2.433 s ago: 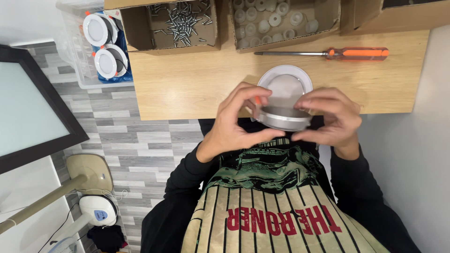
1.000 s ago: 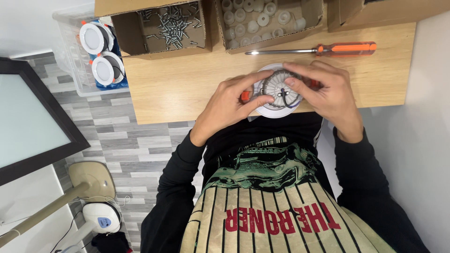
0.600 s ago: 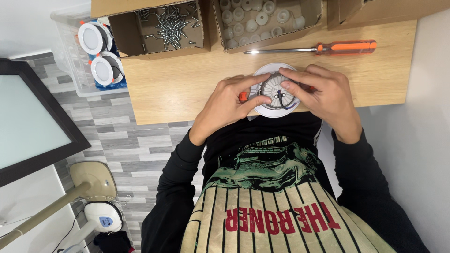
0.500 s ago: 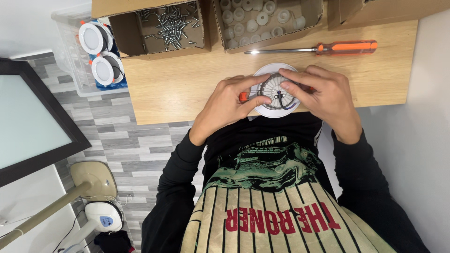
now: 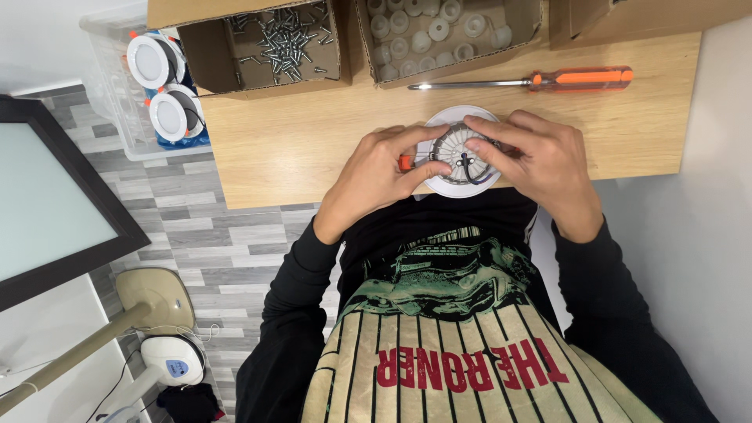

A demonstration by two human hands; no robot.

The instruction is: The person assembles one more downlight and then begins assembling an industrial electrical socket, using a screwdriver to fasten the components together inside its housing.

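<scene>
Downlight fixture, round with a white rim and ribbed grey metal back, lies at the near edge of the wooden surface. Left hand and right hand curl their fingers closed around its sides, thumbs pressing on the finned centre.

left hand fingers curled, pinching | right hand fingers curled, gripping

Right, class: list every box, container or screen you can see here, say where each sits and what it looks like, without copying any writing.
Cardboard box of screws: back left of the wooden table, brown, open.
Cardboard box of white caps: back centre, brown, open.
Third cardboard box: back right, brown, contents unseen.
Clear plastic bin: left of the table, holding round white fittings.
Screen: far left, black frame, pale blank face.
</scene>
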